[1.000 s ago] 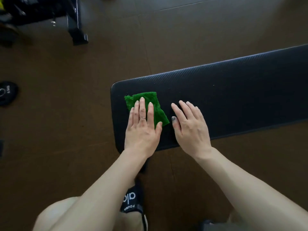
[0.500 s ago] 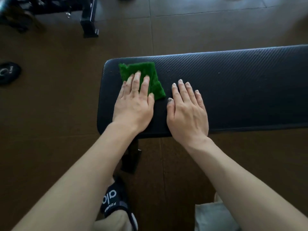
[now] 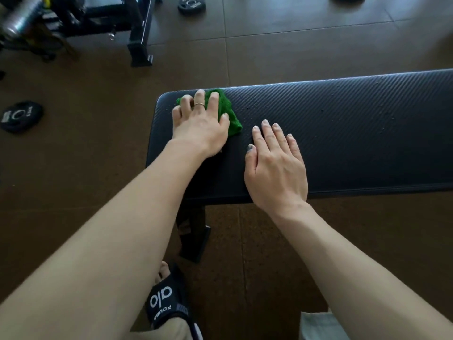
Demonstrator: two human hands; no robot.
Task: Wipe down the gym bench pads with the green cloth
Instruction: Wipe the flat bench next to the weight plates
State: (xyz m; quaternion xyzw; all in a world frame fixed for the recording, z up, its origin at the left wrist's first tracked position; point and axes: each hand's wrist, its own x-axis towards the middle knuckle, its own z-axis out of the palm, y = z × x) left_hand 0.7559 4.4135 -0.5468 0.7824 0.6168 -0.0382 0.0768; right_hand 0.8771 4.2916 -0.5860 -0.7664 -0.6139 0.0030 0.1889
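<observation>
Left hand [image 3: 199,123], fingers spread flat, presses the crumpled green cloth [image 3: 231,119] onto the black textured bench pad [image 3: 355,133] (right hand [image 3: 277,173] flat, empty); most seems unwiped.

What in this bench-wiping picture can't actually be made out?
All in the head view:
Green cloth: mostly covered by the left hand pressing it.
Bench pad: right end cut off by the picture's edge.
Bench leg: largely hidden beneath the pad.
Weight plate on the floor: lettering too small to read.

Head view; steep downward, close over bench pad [image 3: 343,133]
</observation>
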